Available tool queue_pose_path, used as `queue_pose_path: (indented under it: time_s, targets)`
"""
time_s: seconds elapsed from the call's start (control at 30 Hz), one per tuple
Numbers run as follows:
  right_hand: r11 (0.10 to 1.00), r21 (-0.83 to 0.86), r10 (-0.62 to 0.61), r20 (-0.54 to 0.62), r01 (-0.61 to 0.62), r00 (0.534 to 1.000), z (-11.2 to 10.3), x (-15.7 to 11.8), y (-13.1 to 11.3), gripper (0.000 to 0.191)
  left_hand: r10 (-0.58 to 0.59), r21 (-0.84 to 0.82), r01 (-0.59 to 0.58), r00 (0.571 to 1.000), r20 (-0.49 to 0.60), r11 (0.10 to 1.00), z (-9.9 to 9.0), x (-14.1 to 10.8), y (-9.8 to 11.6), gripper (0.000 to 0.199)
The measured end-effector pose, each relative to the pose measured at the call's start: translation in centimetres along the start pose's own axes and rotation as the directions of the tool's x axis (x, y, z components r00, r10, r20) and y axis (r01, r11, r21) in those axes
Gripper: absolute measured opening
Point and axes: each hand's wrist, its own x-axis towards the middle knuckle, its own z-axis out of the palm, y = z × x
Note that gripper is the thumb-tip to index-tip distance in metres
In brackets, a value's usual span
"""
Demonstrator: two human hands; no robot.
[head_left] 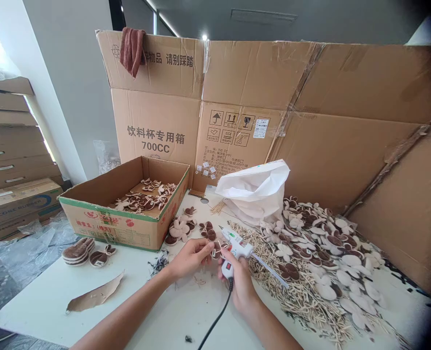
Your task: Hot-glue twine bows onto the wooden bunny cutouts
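My left hand (190, 257) is closed, with its fingertips pinching a small brown felt piece (215, 252) that has a pale cord on it. My right hand (241, 284) is wrapped around the handle of a white hot glue gun (239, 244), and its thumb and forefinger reach close to the felt piece. A glue stick (271, 270) sticks out of the gun's back, and a black cable (218, 318) runs down from its handle. Just beyond my hands lie a brown flower-shaped felt piece (207, 230) and a small pile of cream felt pieces (181, 228).
An open carton (116, 226) at left holds several corded felt pieces. On the right are heaps of felt pieces (310, 233) and short cords (291, 291), with a white bag (253, 189) behind. Tall cardboard (244, 73) walls the back. A torn cardboard scrap (94, 294) lies front left.
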Motion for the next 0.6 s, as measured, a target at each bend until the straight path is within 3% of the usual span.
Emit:
queue_pose_path:
  time_s: [0.23, 0.6]
  targets:
    - [1.0, 0.001, 0.005, -0.038, -0.005, 0.999, -0.13, 0.13, 0.08, 0.037, 0.014, -0.058, -0.018, 0.997, -0.079, 0.998, -0.11, 0.02, 0.09, 0.02]
    - [0.999, -0.036, 0.025, -0.033, -0.026, 0.999, -0.07, 0.52, 0.45, 0.036, 0.062, -0.014, -0.064, 0.994, -0.095, 0.998, -0.01, 0.09, 0.02, 0.026]
